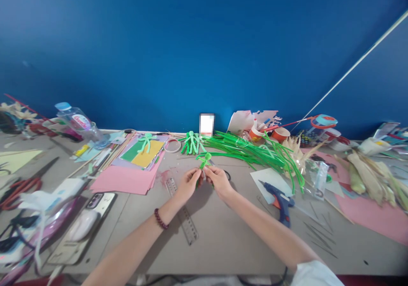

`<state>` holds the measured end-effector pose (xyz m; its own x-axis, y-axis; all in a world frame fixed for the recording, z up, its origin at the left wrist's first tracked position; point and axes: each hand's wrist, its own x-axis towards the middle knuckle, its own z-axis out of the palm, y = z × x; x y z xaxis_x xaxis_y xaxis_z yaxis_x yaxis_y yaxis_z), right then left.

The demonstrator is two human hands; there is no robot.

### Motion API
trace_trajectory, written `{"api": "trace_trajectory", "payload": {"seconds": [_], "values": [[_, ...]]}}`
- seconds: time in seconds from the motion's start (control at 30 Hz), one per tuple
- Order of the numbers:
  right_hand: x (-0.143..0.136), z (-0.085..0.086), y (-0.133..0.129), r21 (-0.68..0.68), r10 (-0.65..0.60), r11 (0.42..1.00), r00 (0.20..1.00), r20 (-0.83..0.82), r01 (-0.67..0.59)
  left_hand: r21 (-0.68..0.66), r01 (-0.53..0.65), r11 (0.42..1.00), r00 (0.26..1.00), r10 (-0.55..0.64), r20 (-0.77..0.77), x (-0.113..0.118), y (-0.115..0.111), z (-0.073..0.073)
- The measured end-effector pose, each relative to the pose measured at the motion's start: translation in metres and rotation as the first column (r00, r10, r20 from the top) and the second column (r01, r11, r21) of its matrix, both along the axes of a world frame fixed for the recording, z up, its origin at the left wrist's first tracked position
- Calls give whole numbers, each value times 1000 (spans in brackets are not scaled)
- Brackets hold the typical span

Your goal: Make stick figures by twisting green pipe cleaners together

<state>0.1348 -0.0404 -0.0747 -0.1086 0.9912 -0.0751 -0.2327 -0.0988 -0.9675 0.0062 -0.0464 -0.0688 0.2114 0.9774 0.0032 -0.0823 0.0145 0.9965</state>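
Observation:
Between my two hands, over the middle of the table, is a small green pipe-cleaner figure (204, 160). My left hand (190, 183) pinches its lower part from the left. From the right, my right hand (219, 180) pinches it too, with the fingertips of both hands nearly meeting. Its rounded top and short arms stick up above my fingers; the lower end is partly hidden. Behind it stand similar green figures (191, 142), and another light-green figure (146, 142) lies on coloured sheets. A clear ruler (184, 216) lies beneath my left wrist.
Green pipe cleaners (245, 148) spread along the back right. A blue glue gun (278, 199) lies right of my right forearm. Pink paper (124, 179), a phone (83, 230), scissors (24, 188) and a plastic bottle (81, 122) are at left. Corn husks (369, 177) lie far right.

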Motion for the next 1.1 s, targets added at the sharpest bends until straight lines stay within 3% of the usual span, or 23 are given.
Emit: {"api": "trace_trajectory", "payload": {"seconds": [0.13, 0.23, 0.4, 0.5, 0.63, 0.73, 0.83, 0.93, 1.1], "values": [[-3, 1, -2, -22, 92, 995, 987, -132, -95, -109, 85, 990, 981, -64, 185, 3, -2, 2], [-4, 2, -4, -63, 135, 987, 974, -179, -148, -202, 221, 954, 907, -125, 403, 4, -5, 3], [-3, 5, -5, -69, 42, 996, 987, -158, -53, -298, 387, 873, 770, -128, 625, 3, -6, 4], [-2, 5, -3, -64, 18, 998, 989, -147, -28, -314, 362, 878, 826, -146, 545, 3, -3, 3], [-1, 1, 1, -87, -124, 989, 990, -72, 118, -178, 92, 980, 988, -67, 142, 2, 1, 1], [-1, -4, 2, -95, -177, 980, 984, -21, 174, 3, -39, 999, 993, 40, -108, 0, 0, 0], [0, -6, 2, -90, -164, 982, 986, 11, 165, 172, -63, 983, 965, 104, -242, -1, -3, 0], [1, -5, 1, -38, -128, 991, 991, 42, 129, 205, -35, 978, 962, 89, -260, -2, -4, 2], [4, -3, 3, 93, -95, 992, 991, 92, 87, -4, 20, 1000, 999, -20, -31, 0, 0, 5]]}}
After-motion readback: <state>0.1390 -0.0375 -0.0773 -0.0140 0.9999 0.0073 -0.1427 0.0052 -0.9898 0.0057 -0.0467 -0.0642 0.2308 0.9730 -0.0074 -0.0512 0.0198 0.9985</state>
